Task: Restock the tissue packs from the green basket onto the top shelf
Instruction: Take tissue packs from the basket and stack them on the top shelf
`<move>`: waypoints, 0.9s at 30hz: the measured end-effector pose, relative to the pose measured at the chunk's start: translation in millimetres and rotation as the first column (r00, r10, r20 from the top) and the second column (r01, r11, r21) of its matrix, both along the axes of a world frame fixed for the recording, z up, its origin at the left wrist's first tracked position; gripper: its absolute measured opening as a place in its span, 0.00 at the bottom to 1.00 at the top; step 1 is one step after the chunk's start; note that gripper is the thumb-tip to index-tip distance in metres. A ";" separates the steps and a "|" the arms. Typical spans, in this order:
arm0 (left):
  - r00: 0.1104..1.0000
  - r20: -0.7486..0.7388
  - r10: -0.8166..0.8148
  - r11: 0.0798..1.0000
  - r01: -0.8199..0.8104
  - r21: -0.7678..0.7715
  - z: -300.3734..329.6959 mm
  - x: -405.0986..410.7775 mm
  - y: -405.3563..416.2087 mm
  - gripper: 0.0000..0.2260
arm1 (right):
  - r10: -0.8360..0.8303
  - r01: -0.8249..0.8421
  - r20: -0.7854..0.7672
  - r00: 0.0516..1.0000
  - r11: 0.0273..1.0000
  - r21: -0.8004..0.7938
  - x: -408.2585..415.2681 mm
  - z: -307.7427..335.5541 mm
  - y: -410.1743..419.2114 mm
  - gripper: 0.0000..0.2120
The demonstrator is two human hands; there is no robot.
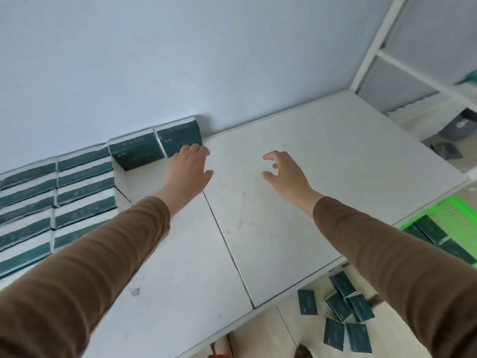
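Note:
Dark green tissue packs stand in rows on the white top shelf [296, 215], filling its left part. The rightmost pack [178, 139] stands against the wall beside another pack [136, 152]. My left hand [189, 167] reaches out with fingers straight, their tips touching the front of the rightmost pack. To the right, my right hand [284, 171] hovers over bare shelf, fingers loosely curled and holding nothing. The green basket [454, 213] sits low at the right edge with several packs [431, 228] inside.
Several tissue packs [343, 308] lie scattered on the floor below the shelf's front edge. A white shelving frame [371, 47] rises at the right, and a dark bin [462, 125] stands beyond it. The wall runs right behind the shelf.

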State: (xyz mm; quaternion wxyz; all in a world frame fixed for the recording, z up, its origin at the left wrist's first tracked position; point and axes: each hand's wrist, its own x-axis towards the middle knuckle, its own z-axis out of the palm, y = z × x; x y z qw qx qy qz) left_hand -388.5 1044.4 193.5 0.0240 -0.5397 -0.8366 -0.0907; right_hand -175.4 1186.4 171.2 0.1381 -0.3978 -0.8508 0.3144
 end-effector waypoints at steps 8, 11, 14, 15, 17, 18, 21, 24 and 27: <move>0.980 0.092 -0.176 0.984 0.176 0.004 -19.1 209.2 63.4 0.19 | -0.012 0.004 0.067 0.998 0.993 0.120 222.0 2.7 17.7 0.19; 0.964 0.112 -0.240 0.971 0.239 0.029 -23.8 279.9 87.3 0.19 | -0.041 0.028 0.102 0.994 0.991 0.132 300.1 -2.3 31.6 0.18; 0.941 0.143 -0.306 0.952 0.301 0.054 -29.2 339.8 112.6 0.19 | -0.103 0.093 0.094 0.990 0.991 0.101 363.1 -7.0 47.6 0.17; 0.931 0.149 -0.332 0.943 0.327 0.062 -31.5 357.5 121.6 0.19 | -0.132 0.125 0.087 0.987 0.989 0.081 380.9 -10.0 53.0 0.16; 0.909 0.159 -0.385 0.923 0.377 0.078 -36.4 388.4 142.0 0.19 | -0.184 0.180 0.097 0.978 0.982 0.054 412.9 -20.2 65.0 0.16; 0.897 0.166 -0.410 0.912 0.401 0.085 -39.0 402.3 152.9 0.18 | -0.205 0.203 0.111 0.972 0.979 0.033 427.6 -26.7 71.4 0.16; 0.854 0.188 -0.485 0.874 0.477 0.089 -51.7 440.0 187.3 0.18 | -0.266 0.274 0.178 0.947 0.961 -0.024 467.8 -51.0 88.9 0.15; 0.812 0.201 -0.548 0.835 0.546 0.067 -70.7 475.0 220.0 0.18 | -0.322 0.349 0.229 0.919 0.933 -0.086 501.5 -78.0 102.4 0.14; 0.784 0.231 -0.576 0.809 0.587 0.027 -92.2 506.3 248.8 0.17 | -0.399 0.449 0.255 0.881 0.875 -0.180 531.3 -108.2 119.8 0.16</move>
